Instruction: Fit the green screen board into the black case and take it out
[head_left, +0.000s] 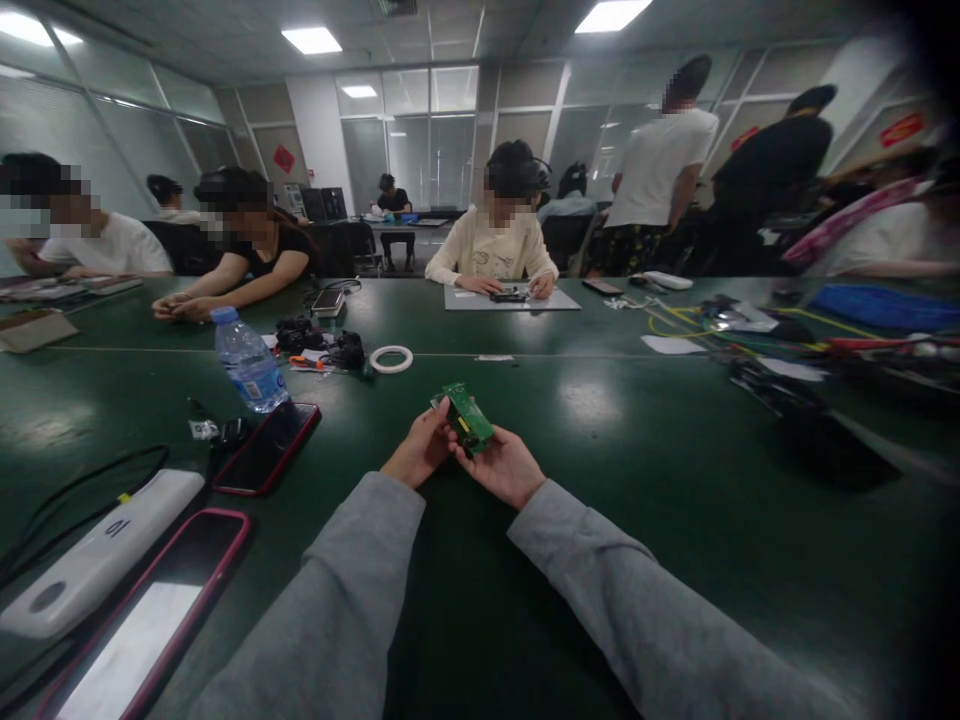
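Note:
A green circuit board (469, 416) with a yellow part on its side is held tilted above the dark green table, between both my hands. My left hand (421, 446) pinches its left end, thumb on top. The fingers of my right hand (511, 468) close round the lower right end from below. Both hands hide parts of the board's edges, and its underside is out of sight. Grey sleeves cover both my forearms.
To my left lie a phone (268, 448), a second phone (142, 630), a white device (105, 550) with a cable, and a water bottle (249, 362). A tape roll (391, 349) is farther off. Cables (720, 325) spread at right. Several people sit across the table (637, 430).

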